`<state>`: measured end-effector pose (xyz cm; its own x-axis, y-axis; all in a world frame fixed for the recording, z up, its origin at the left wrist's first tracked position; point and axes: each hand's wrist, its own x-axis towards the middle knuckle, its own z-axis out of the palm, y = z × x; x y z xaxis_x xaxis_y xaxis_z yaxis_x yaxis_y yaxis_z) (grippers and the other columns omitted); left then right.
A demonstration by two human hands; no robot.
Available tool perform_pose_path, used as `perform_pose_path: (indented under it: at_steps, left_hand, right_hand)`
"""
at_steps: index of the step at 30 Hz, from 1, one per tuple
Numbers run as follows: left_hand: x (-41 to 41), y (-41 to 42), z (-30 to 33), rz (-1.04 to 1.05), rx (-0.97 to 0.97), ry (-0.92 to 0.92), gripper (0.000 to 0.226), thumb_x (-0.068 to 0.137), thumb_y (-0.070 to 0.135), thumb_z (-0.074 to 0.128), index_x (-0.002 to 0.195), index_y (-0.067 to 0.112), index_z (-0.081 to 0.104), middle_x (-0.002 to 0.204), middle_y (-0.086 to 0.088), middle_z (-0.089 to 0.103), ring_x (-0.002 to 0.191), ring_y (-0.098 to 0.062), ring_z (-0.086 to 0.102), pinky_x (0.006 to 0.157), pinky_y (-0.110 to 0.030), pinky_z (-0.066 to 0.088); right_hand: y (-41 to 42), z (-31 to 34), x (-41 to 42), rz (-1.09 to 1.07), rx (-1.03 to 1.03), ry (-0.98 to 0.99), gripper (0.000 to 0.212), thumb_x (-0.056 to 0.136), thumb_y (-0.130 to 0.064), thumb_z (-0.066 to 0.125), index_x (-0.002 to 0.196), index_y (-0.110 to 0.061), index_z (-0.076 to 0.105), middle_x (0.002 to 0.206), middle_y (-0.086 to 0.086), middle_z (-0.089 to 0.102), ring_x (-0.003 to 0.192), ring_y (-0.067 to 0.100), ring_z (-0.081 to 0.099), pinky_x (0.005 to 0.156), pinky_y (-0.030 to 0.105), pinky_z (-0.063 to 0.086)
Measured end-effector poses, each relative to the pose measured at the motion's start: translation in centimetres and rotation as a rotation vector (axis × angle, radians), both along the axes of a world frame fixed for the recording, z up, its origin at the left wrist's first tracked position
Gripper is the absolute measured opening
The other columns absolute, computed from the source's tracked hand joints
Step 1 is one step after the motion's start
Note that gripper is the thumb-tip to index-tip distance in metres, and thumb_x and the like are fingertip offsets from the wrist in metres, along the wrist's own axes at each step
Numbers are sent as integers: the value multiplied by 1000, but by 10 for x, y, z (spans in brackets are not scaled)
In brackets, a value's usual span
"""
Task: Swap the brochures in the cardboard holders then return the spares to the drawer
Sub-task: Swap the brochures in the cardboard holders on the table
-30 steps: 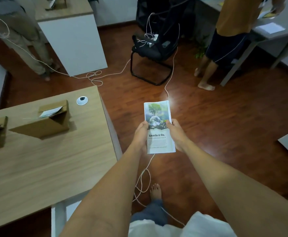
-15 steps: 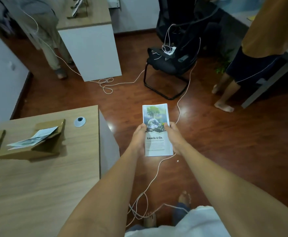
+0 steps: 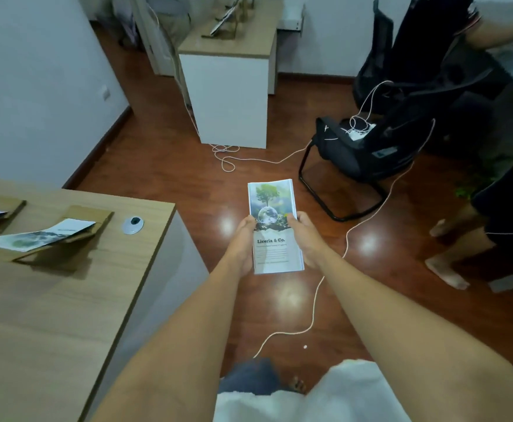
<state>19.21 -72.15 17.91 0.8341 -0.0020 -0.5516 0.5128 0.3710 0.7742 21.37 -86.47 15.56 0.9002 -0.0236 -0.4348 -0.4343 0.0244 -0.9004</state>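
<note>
A stack of brochures with a tree and globe cover reading "Liceria & Co." is held over the floor in front of me. My left hand grips its left edge and my right hand grips its right edge. On the wooden desk at the left stands a cardboard holder with a brochure lying in it. A second cardboard holder with another brochure sits at the far left edge, partly cut off.
A white cable snakes across the wooden floor. A black chair stands ahead right, a white cabinet ahead. A person's bare legs are at the right. A round grommet sits near the desk corner.
The view has swung left and upward, so the desk and holders sit lower left and the cabinet and chair are more central. Both hands keep the same hold on the brochures.
</note>
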Motion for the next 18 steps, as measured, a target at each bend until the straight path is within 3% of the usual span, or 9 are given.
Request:
perform_pose_path:
  at_steps: [3, 8, 11, 14, 16, 18]
  left_hand:
    - [26, -17, 2, 48, -3, -15, 44, 114, 29, 33, 146, 1, 45, 142, -30, 59, 120, -43, 63, 108, -63, 47]
    - [76, -30, -1, 146, -20, 3, 35, 114, 27, 34, 134, 4, 52, 142, -30, 59, 113, -37, 62, 110, -64, 45]
    - [113, -30, -6, 183, -51, -7, 29, 114, 28, 34, 127, 11, 54, 135, -27, 64, 108, -37, 66, 104, -62, 51]
    - [158, -25, -7, 228, -76, -10, 30, 114, 31, 35, 119, 15, 60, 116, -18, 73, 91, -32, 73, 90, -53, 58]
    - [194, -17, -7, 257, -72, -20, 30, 113, 31, 36, 118, 13, 61, 126, -23, 71, 101, -35, 70, 99, -60, 54]
    - [227, -8, -5, 285, -68, -31, 35, 113, 30, 37, 132, 8, 56, 135, -26, 66, 107, -37, 67, 102, -60, 53]
  right_hand:
    - [-17, 3, 34, 63, -18, -1, 14, 104, -35, 46, 99, -24, 53, 102, 8, 69, 87, 24, 69, 82, 45, 57]
    - [-27, 1, 95, 145, -20, -7, 14, 104, -33, 45, 101, -23, 54, 97, 3, 70, 80, 17, 69, 68, 33, 56]
    - [-26, -1, 138, 196, -12, -13, 14, 104, -33, 45, 102, -22, 54, 99, 6, 71, 83, 19, 71, 76, 41, 58]
    - [-18, -2, 191, 254, -16, -31, 14, 104, -33, 45, 104, -22, 53, 108, 11, 70, 91, 24, 70, 90, 50, 56]
    - [-8, 2, 232, 285, -24, -40, 14, 104, -34, 45, 104, -22, 53, 110, 11, 71, 95, 26, 70, 94, 53, 55]
    - [2, 6, 269, 313, -37, -33, 14, 103, -35, 45, 103, -24, 53, 106, 9, 72, 96, 27, 71, 95, 54, 55]
